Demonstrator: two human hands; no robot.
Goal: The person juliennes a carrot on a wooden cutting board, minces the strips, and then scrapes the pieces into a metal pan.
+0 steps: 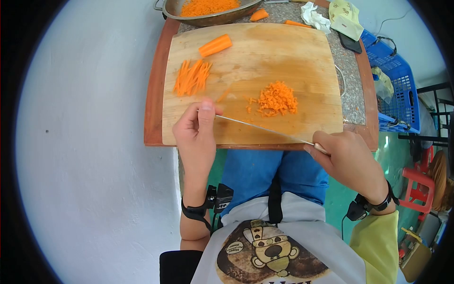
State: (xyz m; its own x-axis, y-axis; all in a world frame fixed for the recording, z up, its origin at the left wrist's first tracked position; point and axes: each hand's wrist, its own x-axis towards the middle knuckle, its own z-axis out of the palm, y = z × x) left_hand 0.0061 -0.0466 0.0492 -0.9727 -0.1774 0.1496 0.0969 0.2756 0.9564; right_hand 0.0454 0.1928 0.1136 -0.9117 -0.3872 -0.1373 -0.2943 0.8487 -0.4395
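A knife (265,128) lies edge-up or edge-down, I cannot tell which, across the near part of a wooden cutting board (255,42). My right hand (347,158) is wrapped round its handle at the right. At the left, my left hand (197,124) pinches the knife's tip end between thumb and fingers. Beyond the blade, a heap of finely chopped carrot (278,98) sits on the board. Carrot strips (191,77) lie beyond my left hand, with a thick cut carrot piece (215,45) past them.
A metal pan (208,20) of chopped carrot stands at the far left. Near the far right are a crumpled tissue (315,18), a green packet (345,20) and a black phone (350,42). A blue basket (402,71) and red stool (416,189) stand right of the table.
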